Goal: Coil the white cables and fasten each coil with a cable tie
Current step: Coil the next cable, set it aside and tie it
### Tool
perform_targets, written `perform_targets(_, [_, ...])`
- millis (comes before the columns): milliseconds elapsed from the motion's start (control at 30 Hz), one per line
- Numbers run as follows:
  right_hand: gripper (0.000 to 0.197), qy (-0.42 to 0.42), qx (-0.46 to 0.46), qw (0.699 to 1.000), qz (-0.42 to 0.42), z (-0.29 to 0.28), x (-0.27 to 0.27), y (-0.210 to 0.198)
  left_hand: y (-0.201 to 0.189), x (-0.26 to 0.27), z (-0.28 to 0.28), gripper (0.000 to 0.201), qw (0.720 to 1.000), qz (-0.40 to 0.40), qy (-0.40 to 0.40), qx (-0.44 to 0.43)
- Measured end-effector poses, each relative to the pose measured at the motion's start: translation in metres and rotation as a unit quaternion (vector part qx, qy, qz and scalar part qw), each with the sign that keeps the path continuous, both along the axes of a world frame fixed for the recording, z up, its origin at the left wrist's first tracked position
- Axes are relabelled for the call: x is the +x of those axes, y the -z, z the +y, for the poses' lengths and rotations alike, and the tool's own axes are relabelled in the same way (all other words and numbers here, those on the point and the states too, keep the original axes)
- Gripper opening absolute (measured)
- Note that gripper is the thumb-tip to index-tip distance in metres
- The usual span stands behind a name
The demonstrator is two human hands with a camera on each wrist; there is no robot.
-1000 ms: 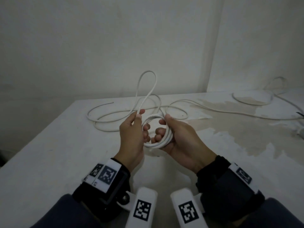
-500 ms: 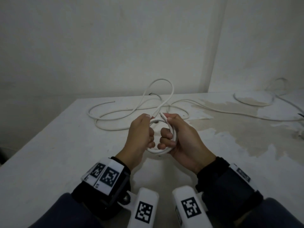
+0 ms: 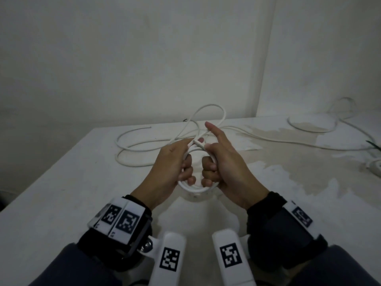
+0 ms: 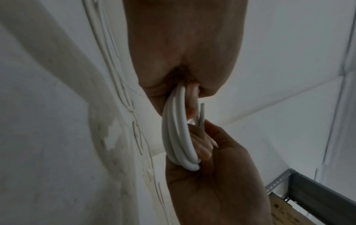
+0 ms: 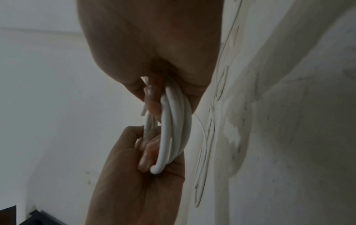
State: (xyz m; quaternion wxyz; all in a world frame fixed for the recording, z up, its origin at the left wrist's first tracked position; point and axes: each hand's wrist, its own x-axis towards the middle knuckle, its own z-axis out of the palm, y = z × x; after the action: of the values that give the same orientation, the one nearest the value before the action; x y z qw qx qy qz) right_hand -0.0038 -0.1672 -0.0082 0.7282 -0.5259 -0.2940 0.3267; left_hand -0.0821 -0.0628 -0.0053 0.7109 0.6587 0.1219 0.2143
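Note:
A small coil of white cable (image 3: 195,187) hangs between both hands above the white table (image 3: 51,193). My left hand (image 3: 175,162) grips its left side with curled fingers. My right hand (image 3: 218,162) grips its right side, index finger pointing up and away. The wrist views show several turns of the coil (image 4: 179,140) (image 5: 173,130) pinched in both fists, with a short cut cable end (image 4: 201,114) sticking out beside it. The loose part of the cable (image 3: 148,147) runs from the hands back over the table in wide loops, one loop (image 3: 210,116) raised in the air.
A second white cable (image 3: 309,129) lies looped at the table's back right, running off the right edge. A green item (image 3: 374,144) and a white object (image 3: 374,165) sit at the far right. Walls stand close behind. A metal shelf frame (image 4: 308,190) shows in the left wrist view.
The raised loop has dropped lower and shifted right as another turn came onto the coil. Both hands closed tighter on the coil; my right index finger has lifted straight.

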Motion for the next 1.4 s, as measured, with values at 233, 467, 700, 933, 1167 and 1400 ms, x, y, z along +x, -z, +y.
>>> perform_targets(233, [0.018,0.022,-0.012,0.999,-0.039,0.004,-0.003,0.003,0.0,0.0,-0.002,0.031,0.996,-0.008,-0.058,0.061])
perform_targets(467, [0.014,0.014,-0.003,0.996,-0.092,0.004,-0.004,0.005,0.003,0.002,-0.006,0.019,0.991,-0.034,-0.107,0.069])
perform_targets(700, [0.018,0.109,-0.142,0.914,-0.364,-0.007,0.02,0.008,0.009,0.003,0.008,0.022,0.971,-0.054,-0.167,0.161])
perform_targets(933, [0.01,0.253,-0.166,0.819,-0.487,-0.016,0.039,0.005,0.01,0.0,0.012,0.033,0.931,-0.083,-0.163,0.317])
perform_targets(1167, [0.005,0.256,-0.002,0.874,-0.413,-0.018,0.032,-0.004,0.007,0.0,0.011,0.033,0.933,-0.115,-0.162,0.3])
perform_targets(1400, [0.017,0.061,0.042,0.991,-0.113,-0.014,0.016,-0.006,0.006,0.0,0.012,0.022,0.971,-0.116,-0.189,0.092])
